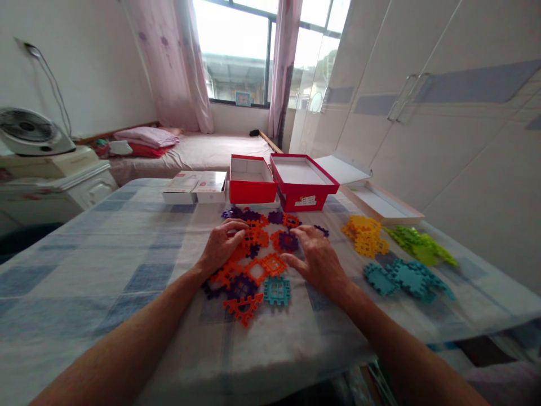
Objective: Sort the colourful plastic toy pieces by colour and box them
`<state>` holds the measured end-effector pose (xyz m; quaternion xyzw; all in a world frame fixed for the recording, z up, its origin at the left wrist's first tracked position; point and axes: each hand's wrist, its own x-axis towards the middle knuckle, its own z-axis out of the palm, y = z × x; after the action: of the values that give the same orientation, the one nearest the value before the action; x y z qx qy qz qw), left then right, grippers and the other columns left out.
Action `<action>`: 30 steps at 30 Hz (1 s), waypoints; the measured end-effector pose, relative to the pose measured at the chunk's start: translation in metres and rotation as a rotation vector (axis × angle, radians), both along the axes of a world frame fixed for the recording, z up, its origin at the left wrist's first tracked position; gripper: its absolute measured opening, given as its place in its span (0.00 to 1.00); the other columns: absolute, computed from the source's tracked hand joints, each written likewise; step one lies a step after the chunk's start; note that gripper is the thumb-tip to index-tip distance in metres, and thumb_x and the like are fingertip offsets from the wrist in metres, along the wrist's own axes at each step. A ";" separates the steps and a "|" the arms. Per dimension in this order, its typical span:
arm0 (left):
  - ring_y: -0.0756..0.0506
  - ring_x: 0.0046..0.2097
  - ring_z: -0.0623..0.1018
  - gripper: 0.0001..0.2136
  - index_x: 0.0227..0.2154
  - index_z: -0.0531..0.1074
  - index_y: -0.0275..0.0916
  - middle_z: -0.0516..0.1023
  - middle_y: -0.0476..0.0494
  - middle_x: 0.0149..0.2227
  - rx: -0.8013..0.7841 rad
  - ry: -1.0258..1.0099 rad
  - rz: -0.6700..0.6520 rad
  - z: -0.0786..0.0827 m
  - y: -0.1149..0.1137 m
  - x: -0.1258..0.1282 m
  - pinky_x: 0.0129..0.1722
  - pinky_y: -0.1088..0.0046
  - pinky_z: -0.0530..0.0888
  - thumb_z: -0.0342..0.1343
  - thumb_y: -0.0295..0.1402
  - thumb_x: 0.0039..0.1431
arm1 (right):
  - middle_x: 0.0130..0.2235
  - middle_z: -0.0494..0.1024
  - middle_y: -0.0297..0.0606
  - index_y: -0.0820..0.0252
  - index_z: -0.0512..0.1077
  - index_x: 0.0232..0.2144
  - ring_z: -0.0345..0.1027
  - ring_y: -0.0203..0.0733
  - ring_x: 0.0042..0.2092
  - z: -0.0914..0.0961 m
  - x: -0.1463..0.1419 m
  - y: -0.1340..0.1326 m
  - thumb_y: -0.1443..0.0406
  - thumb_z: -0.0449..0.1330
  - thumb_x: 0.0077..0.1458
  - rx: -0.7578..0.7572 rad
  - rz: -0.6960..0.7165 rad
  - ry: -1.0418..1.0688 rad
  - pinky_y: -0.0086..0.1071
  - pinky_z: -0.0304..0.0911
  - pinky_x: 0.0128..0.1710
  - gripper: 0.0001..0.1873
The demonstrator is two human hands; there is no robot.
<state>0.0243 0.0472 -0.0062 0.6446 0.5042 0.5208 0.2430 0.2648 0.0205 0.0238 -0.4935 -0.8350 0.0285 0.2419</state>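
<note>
A loose pile of flat plastic building pieces with notched edges lies between my hands, mostly orange point(257, 272) and purple point(242, 287). My left hand point(223, 243) is at the pile's left side, its fingers curled and the thumb close to them at an orange notched piece point(256, 237); the exact grip is partly hidden. On the other side, my right hand point(316, 255) has its thumb and fingers apart, beside a purple square piece point(288, 241). Nearer to me lie a teal square piece point(277, 291) and an orange triangular piece point(244, 308).
Yellow pieces point(366, 235), green pieces point(420, 246) and teal pieces point(409, 277) form separate heaps at the right. Behind the pile stand a red box point(253, 193), a dark red box point(302, 198) and white boxes point(211, 194). An open shallow box point(393, 211) sits at the back right.
</note>
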 end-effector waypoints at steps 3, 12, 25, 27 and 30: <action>0.44 0.45 0.75 0.12 0.32 0.76 0.36 0.75 0.41 0.43 0.004 0.014 -0.005 0.000 0.000 0.000 0.41 0.68 0.75 0.53 0.38 0.52 | 0.44 0.71 0.42 0.58 0.68 0.45 0.65 0.46 0.46 -0.007 -0.007 -0.020 0.53 0.60 0.50 -0.181 0.136 -0.082 0.40 0.60 0.46 0.22; 0.42 0.46 0.75 0.14 0.33 0.76 0.36 0.74 0.40 0.45 -0.029 -0.006 -0.014 -0.001 -0.001 -0.001 0.44 0.66 0.75 0.55 0.41 0.50 | 0.45 0.70 0.41 0.57 0.67 0.45 0.63 0.48 0.47 -0.014 -0.009 -0.055 0.58 0.65 0.44 -0.240 0.121 -0.136 0.41 0.58 0.47 0.25; 0.42 0.46 0.75 0.14 0.33 0.76 0.36 0.74 0.40 0.45 -0.018 0.001 -0.011 -0.002 0.001 -0.002 0.43 0.67 0.75 0.55 0.41 0.50 | 0.45 0.72 0.45 0.56 0.70 0.49 0.64 0.52 0.47 -0.003 0.136 -0.032 0.57 0.59 0.51 -0.090 -0.233 -0.403 0.45 0.58 0.46 0.23; 0.42 0.46 0.74 0.14 0.33 0.76 0.36 0.74 0.40 0.45 -0.022 0.007 -0.007 -0.002 0.001 -0.002 0.43 0.66 0.74 0.55 0.41 0.50 | 0.45 0.72 0.44 0.55 0.71 0.47 0.64 0.52 0.48 -0.006 0.146 -0.031 0.56 0.59 0.50 -0.073 -0.261 -0.423 0.45 0.58 0.45 0.22; 0.42 0.46 0.75 0.15 0.33 0.76 0.36 0.74 0.40 0.45 -0.039 0.010 -0.003 0.000 0.000 -0.002 0.44 0.66 0.74 0.56 0.42 0.50 | 0.49 0.71 0.45 0.56 0.70 0.49 0.63 0.52 0.51 -0.006 0.157 -0.023 0.51 0.57 0.51 -0.044 -0.276 -0.382 0.45 0.58 0.48 0.25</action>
<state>0.0225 0.0468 -0.0061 0.6433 0.5143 0.5072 0.2538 0.4220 -0.0026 0.0175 -0.6044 -0.7895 -0.0802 0.0703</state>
